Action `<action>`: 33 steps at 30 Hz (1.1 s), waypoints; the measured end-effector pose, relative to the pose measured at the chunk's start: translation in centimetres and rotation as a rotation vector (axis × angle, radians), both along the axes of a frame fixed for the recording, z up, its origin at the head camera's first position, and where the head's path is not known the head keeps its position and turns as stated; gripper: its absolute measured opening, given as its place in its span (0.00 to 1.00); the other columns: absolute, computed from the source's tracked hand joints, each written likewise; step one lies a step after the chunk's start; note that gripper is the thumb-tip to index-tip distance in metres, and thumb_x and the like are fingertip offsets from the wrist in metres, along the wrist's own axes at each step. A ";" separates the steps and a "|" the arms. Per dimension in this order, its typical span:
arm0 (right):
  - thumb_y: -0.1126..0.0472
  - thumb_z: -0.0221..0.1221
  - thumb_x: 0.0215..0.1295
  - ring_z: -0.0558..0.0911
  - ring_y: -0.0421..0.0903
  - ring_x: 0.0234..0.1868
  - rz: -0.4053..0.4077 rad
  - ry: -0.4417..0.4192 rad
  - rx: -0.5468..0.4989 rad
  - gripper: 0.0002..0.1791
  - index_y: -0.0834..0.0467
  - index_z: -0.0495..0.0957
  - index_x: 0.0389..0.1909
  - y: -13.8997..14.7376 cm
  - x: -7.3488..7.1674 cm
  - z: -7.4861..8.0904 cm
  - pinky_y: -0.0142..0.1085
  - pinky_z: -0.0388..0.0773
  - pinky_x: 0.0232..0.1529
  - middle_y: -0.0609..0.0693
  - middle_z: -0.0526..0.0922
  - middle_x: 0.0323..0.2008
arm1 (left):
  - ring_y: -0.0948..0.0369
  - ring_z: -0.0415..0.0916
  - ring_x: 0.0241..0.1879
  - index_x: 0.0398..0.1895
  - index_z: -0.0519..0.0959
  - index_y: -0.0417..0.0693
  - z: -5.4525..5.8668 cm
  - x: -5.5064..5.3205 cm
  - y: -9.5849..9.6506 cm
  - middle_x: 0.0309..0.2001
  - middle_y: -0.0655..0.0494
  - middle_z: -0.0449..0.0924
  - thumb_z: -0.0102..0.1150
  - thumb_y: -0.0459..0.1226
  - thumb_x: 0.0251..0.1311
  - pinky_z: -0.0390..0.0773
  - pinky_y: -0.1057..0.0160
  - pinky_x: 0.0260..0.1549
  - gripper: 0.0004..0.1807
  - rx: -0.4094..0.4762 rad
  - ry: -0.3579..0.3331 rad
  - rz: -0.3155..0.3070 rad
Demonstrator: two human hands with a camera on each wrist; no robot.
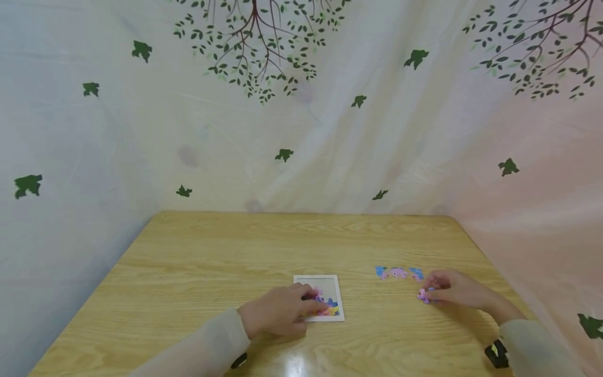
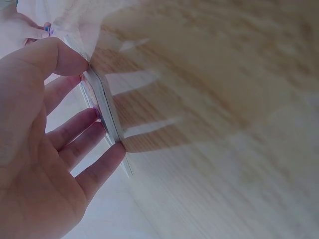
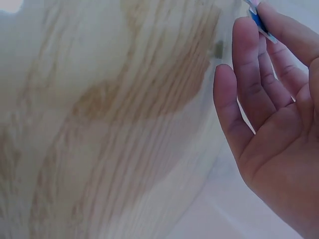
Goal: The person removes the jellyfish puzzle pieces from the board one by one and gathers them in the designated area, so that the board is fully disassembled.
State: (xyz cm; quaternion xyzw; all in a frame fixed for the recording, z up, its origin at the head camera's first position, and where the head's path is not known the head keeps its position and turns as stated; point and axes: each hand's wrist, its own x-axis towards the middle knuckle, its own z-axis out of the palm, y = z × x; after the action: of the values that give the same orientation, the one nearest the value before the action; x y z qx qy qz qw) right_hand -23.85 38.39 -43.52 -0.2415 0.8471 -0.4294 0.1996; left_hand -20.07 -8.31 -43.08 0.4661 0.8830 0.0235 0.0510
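Note:
A shallow white-framed puzzle tray (image 1: 341, 299) lies on the table, its lower part filled with joined colourful jigsaw pieces (image 1: 334, 310). My left hand (image 1: 277, 310) rests over the tray's left side, covering part of the picture. In the left wrist view, its thumb and fingertips touch the tray's edge (image 2: 110, 112) and the pieces beside it. Off to the right, my right hand (image 1: 460, 290) pinches a pink-purple jigsaw piece (image 1: 422, 296) between thumb and fingers, low over the table. Its blue side (image 3: 256, 21) shows in the right wrist view.
Just beyond the right hand, several loose jigsaw pieces (image 1: 399, 273), pink and blue, lie in a row on the wooden table (image 1: 212, 251). A leaf-patterned curtain (image 1: 320, 173) hangs behind the table's far edge and along both sides.

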 end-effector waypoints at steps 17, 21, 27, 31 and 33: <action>0.63 0.62 0.74 0.75 0.37 0.28 -0.096 0.075 0.117 0.08 0.65 0.81 0.45 -0.7 -0.6 -0.6 0.30 0.76 0.27 0.50 0.80 0.35 | 0.59 0.72 0.64 0.77 0.69 0.68 0.3 0.1 0.0 0.71 0.55 0.71 0.59 0.43 0.67 0.77 0.61 0.61 0.34 -0.024 0.025 0.001; 0.61 0.63 0.73 0.74 0.37 0.26 -0.126 0.079 0.125 0.08 0.64 0.80 0.43 -1.1 -0.6 -0.4 0.29 0.73 0.25 0.50 0.79 0.32 | 0.59 0.72 0.64 0.77 0.69 0.67 0.4 0.1 0.1 0.71 0.54 0.71 0.59 0.43 0.67 0.77 0.61 0.60 0.34 -0.018 0.024 -0.003; 0.60 0.63 0.73 0.73 0.38 0.26 -0.149 0.073 0.128 0.09 0.63 0.80 0.43 -1.3 -0.4 -0.5 0.29 0.72 0.24 0.51 0.78 0.32 | 0.59 0.72 0.64 0.77 0.69 0.66 0.4 0.2 0.0 0.71 0.54 0.72 0.60 0.43 0.67 0.78 0.62 0.60 0.33 -0.008 0.014 -0.004; 0.60 0.63 0.74 0.73 0.40 0.26 -0.163 0.052 0.127 0.09 0.63 0.80 0.45 -1.1 -0.3 -0.5 0.30 0.72 0.24 0.51 0.77 0.32 | 0.59 0.72 0.64 0.77 0.69 0.66 0.5 0.3 0.0 0.71 0.54 0.71 0.60 0.43 0.67 0.77 0.62 0.61 0.34 -0.010 0.013 -0.003; 0.59 0.63 0.74 0.74 0.41 0.27 -0.169 0.043 0.132 0.10 0.63 0.80 0.46 -1.1 -0.3 -0.4 0.30 0.72 0.25 0.51 0.77 0.31 | 0.59 0.73 0.63 0.77 0.69 0.67 0.5 0.3 0.0 0.71 0.54 0.71 0.60 0.43 0.67 0.77 0.62 0.61 0.34 -0.013 0.018 -0.005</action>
State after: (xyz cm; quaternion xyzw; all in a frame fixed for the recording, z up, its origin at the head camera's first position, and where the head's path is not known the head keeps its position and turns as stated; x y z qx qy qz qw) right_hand -24.14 37.30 -43.91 -0.1644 0.8949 -0.3828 0.1599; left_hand -19.76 -8.29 -42.60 0.4679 0.8825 0.0134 0.0461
